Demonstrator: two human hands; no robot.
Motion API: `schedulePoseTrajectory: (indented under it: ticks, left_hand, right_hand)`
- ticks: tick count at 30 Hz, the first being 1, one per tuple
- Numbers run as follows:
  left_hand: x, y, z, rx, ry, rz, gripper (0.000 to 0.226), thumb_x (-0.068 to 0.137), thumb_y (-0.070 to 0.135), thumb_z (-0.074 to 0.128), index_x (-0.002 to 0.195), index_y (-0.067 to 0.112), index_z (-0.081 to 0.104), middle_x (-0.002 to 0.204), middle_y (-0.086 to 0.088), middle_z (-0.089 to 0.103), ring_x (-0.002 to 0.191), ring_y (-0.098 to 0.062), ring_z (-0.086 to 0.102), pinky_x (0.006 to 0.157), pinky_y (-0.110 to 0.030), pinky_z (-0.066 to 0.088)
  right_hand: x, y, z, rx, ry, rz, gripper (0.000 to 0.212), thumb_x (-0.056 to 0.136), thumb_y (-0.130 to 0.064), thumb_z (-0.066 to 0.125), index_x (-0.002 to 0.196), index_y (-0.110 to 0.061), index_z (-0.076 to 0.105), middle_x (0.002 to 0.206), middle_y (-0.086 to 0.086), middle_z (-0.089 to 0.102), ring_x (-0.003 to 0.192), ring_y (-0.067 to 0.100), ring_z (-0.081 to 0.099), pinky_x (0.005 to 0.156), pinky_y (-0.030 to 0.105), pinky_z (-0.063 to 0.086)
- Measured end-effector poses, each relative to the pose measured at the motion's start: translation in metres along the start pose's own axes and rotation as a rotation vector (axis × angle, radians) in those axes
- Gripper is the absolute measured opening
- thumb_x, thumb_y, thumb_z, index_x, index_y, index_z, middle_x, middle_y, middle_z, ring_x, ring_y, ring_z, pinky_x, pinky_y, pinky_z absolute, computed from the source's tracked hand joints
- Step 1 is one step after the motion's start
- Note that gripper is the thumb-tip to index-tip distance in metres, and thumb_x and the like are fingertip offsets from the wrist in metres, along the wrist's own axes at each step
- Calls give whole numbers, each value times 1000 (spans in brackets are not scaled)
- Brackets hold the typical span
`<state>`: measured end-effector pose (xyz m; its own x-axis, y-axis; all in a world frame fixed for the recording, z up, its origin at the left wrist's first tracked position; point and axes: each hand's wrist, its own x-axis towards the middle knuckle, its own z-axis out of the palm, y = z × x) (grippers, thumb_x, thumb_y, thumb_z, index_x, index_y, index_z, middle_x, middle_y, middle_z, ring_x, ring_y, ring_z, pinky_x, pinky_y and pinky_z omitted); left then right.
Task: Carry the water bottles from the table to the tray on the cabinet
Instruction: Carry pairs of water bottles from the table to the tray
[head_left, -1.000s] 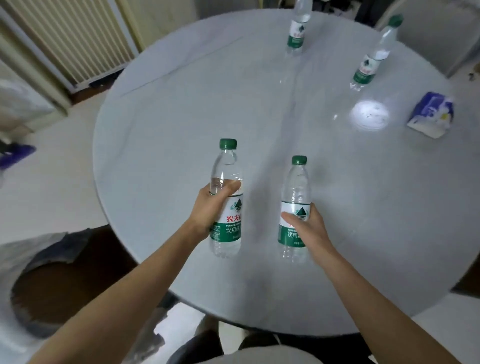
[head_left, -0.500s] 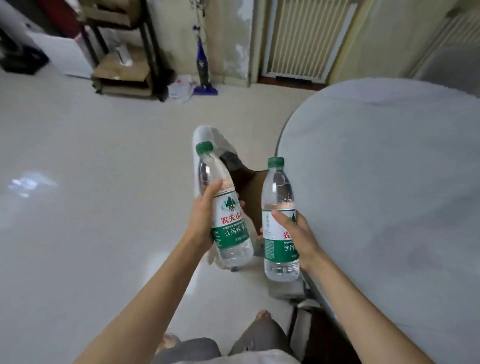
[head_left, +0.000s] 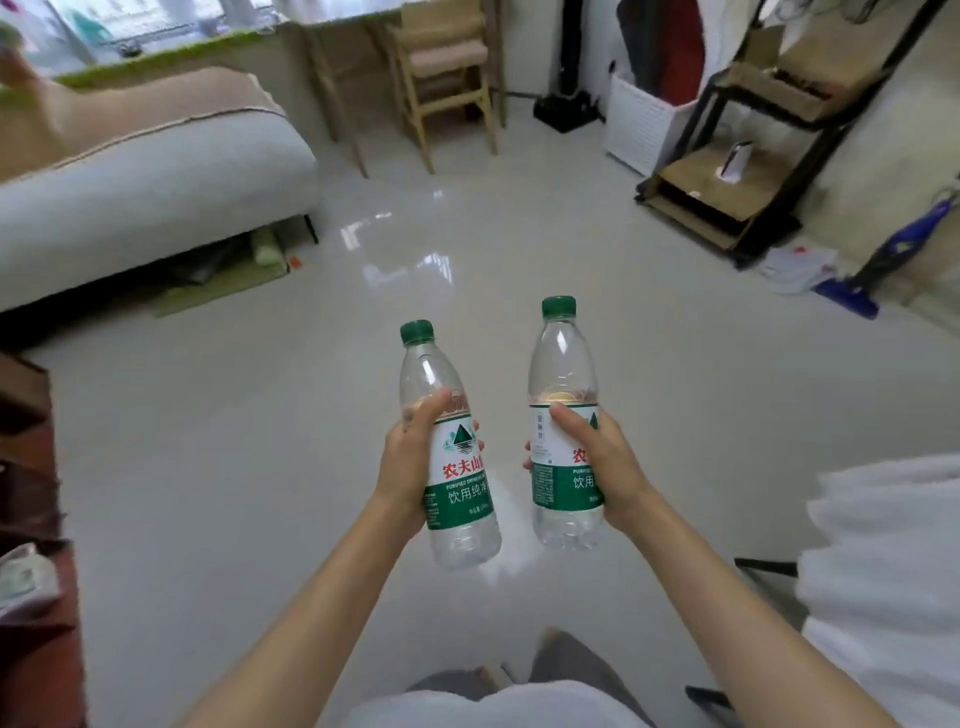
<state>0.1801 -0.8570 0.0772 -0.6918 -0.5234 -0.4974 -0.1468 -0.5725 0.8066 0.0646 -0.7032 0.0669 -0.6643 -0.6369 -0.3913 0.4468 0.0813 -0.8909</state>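
My left hand (head_left: 408, 467) grips a clear water bottle (head_left: 457, 483) with a green cap and a green and white label, tilted slightly left. In my right hand (head_left: 610, 467) is a second, matching water bottle (head_left: 563, 431), held upright. Both bottles hang in the air over the pale floor, side by side and apart. The table, the tray and the cabinet are out of view.
A grey sofa (head_left: 145, 176) stands at the left, a wooden chair (head_left: 447, 78) at the back. A black shelf rack (head_left: 753, 156) and a blue mop (head_left: 883, 260) are at the right. A white-covered chair (head_left: 883, 571) is close at my right. Open floor (head_left: 260, 441) lies ahead.
Both bottles were lifted off the round table and stay in my hands. My view has swung left, away from the table, and now faces the open room.
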Motion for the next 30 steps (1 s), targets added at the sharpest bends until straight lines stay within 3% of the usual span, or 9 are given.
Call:
schedulePoseTrajectory:
  ticks: [8,13,16,18,23,26,30]
  left_hand:
    - [93,96,-123,-172,333,210,20,89,34,61,90,14,59,77,-15,67,63,-27,62,64,-35,54]
    - [154,173,-188,-237,535,317,26,84,36,67,96,13,65,84,-18,70,70,-29,66,74,-42,55]
    - [178,214,-235,-289,644,344,43,73,42,71,101,10,63,84,-18,70,70,-29,66,72,-40,55]
    - [192,236,-269,-326,721,366,42,74,42,72,100,11,62,82,-16,70,69,-28,66,70,-38,55]
    - [230,291,-364,-407,857,437,39,71,42,73,96,12,64,85,-17,71,71,-29,66,73,-39,55]
    - [252,327,-429,-424,903,485,42,74,39,74,102,9,65,90,-17,72,75,-28,68,75,-38,56]
    - [273,386,-513,-437,982,480,54,56,47,77,95,12,64,80,-11,69,70,-23,66,69,-33,55]
  right_hand:
    - [176,-28,164,-176,-377,37,57,76,-41,65,115,-1,52,83,16,68,65,28,69,58,33,56]
    - [281,-56,274,-291,-577,66,56,75,-42,67,114,-3,55,84,14,70,68,26,69,60,34,57]
    - [334,-73,347,-361,-675,72,56,74,-43,73,111,-5,57,85,13,71,69,25,70,62,34,58]
    - [363,-79,394,-393,-737,76,53,75,-43,71,110,-5,57,83,13,71,71,27,70,65,36,59]
    - [429,-74,516,-466,-842,61,65,66,-49,74,111,-6,56,88,17,70,75,33,68,76,49,58]
    - [465,-67,594,-482,-876,51,58,73,-45,73,112,-6,55,92,20,70,77,33,68,78,50,57]
    - [500,-69,697,-475,-878,52,37,83,-36,70,108,-12,59,92,16,71,79,32,69,80,49,57]
